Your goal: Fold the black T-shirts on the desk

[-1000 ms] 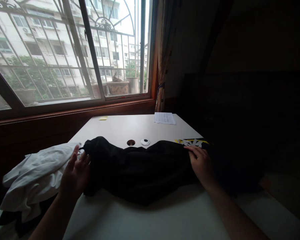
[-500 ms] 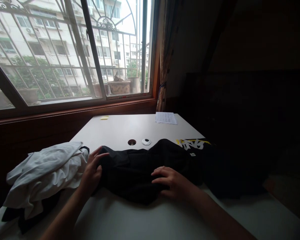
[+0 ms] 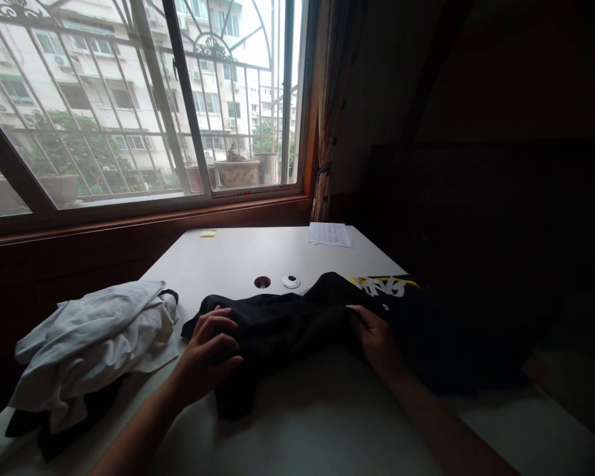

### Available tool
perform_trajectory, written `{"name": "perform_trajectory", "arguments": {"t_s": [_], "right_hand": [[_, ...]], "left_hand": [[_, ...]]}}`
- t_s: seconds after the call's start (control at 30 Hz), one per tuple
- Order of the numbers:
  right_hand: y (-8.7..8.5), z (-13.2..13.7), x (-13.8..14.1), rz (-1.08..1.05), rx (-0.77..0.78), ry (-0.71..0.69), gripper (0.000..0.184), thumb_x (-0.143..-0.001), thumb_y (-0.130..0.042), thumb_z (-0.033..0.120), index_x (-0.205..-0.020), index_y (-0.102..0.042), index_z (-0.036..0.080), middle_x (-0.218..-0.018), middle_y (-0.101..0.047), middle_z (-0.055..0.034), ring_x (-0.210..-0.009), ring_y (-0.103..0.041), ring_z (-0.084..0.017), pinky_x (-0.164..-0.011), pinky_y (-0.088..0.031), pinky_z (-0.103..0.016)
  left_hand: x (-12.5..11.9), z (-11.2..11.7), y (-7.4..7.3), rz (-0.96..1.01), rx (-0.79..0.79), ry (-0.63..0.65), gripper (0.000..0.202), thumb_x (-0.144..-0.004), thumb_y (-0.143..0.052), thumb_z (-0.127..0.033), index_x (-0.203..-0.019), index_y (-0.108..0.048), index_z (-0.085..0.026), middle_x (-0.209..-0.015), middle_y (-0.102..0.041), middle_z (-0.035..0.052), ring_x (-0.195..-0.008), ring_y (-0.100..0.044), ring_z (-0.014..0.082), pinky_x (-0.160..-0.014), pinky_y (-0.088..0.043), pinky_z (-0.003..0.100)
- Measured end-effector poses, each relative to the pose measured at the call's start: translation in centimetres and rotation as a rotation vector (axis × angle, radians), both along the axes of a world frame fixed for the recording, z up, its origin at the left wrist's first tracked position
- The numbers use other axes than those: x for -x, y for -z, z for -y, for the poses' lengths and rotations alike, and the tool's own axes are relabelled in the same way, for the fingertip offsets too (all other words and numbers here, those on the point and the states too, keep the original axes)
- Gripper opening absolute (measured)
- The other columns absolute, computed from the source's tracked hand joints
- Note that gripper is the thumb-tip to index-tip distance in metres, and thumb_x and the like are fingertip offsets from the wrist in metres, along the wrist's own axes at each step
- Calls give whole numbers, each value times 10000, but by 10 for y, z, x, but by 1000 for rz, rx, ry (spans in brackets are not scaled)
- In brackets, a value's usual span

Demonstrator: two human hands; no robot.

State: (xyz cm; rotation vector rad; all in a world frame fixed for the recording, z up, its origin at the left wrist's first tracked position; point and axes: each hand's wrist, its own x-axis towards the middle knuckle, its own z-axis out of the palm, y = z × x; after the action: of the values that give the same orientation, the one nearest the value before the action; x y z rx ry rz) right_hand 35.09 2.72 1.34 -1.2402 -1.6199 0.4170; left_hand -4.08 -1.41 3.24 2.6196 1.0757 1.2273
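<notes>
A black garment point(image 3: 287, 330) lies crumpled across the middle of the white table; its exact kind is hard to make out. At its left end rests my left hand point(image 3: 211, 350), open, fingers apart and slightly curled on the cloth. My right hand point(image 3: 377, 337) is closed, with thumb and fingertips pinching the garment's right part. Just beyond that hand lies a dark piece of clothing with a white and yellow print point(image 3: 384, 285). How the two dark cloths meet is lost in shadow.
A heap of white clothing point(image 3: 94, 337), with black cloth under it, sits at the left. Toward the back of the table point(image 3: 248, 251) are printed papers point(image 3: 330, 234), a yellow sticky note point(image 3: 208, 233), a cable hole point(image 3: 262, 282) and a round white cover point(image 3: 291, 281). A window stands behind.
My right hand has moved right and upward and now grips the black garment. My left hand has shifted right and lower. The garment's near edge has been drawn up, and its left end hangs lower.
</notes>
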Motion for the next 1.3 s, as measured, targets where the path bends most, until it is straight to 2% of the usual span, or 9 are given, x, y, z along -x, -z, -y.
{"name": "perform_trajectory", "arguments": {"t_s": [0.17, 0.3, 0.47, 0.63, 0.73, 0.83, 1.0, 1.13, 1.3], "right_hand": [[1, -1, -6, -21, -9, 109, 345, -950, -546, 506, -1060, -718, 229, -1039, -741, -75, -995, -678, -296, -913, -508, -414], [-5, 2, -9, -63, -4, 186, 382, -957, -518, 543, -1078, -709, 235, -1078, -737, -78, -1028, -668, -302, -924, -504, -417], [-9, 3, -10, -105, 13, 232, 417, -928, -534, 577, -1070, -715, 230, -1079, -734, -86, -1052, -654, -321, -934, -489, -440], [-10, 1, -20, -252, 43, 270, 423, -914, -552, 590, -1085, -711, 237, -1107, -727, -75, -1072, -639, -321, -954, -466, -444], [-13, 2, -28, -380, 54, 259, 412, -896, -589, 589, -1052, -716, 230, -1080, -732, -66, -1049, -648, -315, -929, -481, -424], [-17, 4, -31, -427, 71, 215, 391, -885, -621, 579, -1023, -726, 229, -1051, -741, -59, -1034, -660, -312, -886, -507, -394], [-18, 3, -25, -254, 145, 122, 395, -897, -594, 587, -1000, -740, 235, -963, -760, -53, -962, -690, -316, -823, -534, -395], [-8, -5, -18, 13, 89, 101, 334, -911, -573, 534, -991, -747, 261, -1013, -771, -54, -1002, -699, -328, -890, -536, -437], [11, -16, -16, 193, 125, -70, 288, -911, -560, 362, -1129, -735, 290, -1095, -769, -41, -1031, -718, -297, -917, -563, -440]], "left_hand": [[-40, 25, -11, -338, 108, 185, 264, -794, -813, -381, -952, -647, -250, -1000, -602, 42, -1114, -520, 281, -1193, -304, 570], [-51, 28, -8, -443, 158, 62, 352, -732, -765, -220, -1051, -619, -252, -1047, -606, 46, -1075, -518, 291, -1178, -285, 578], [-31, 9, 6, -470, 105, -72, 247, -757, -603, -66, -943, -607, -228, -932, -627, 41, -935, -552, 265, -1065, -402, 531], [5, -6, 5, -121, 12, -312, 148, -865, -566, -131, -946, -619, -243, -951, -626, 35, -905, -573, 248, -859, -494, 400], [24, -7, -5, 180, -16, -513, 103, -918, -573, -247, -999, -637, -240, -923, -598, 18, -745, -569, 197, -678, -480, 320], [32, -7, -9, 368, 56, -593, 150, -925, -566, -306, -1029, -640, -226, -892, -578, 1, -636, -571, 160, -611, -480, 299], [29, -20, 15, 434, 180, -522, 154, -914, -534, -276, -1035, -600, -209, -1044, -590, 47, -857, -676, 209, -790, -568, 356], [23, -29, 37, 405, 220, -349, 288, -937, -557, -326, -1198, -542, -205, -1291, -523, 118, -1203, -590, 279, -1000, -531, 463], [14, -20, 29, 134, 107, -335, 174, -930, -554, -242, -1092, -615, -248, -1344, -495, 101, -1364, -436, 337, -1107, -414, 589]]}}
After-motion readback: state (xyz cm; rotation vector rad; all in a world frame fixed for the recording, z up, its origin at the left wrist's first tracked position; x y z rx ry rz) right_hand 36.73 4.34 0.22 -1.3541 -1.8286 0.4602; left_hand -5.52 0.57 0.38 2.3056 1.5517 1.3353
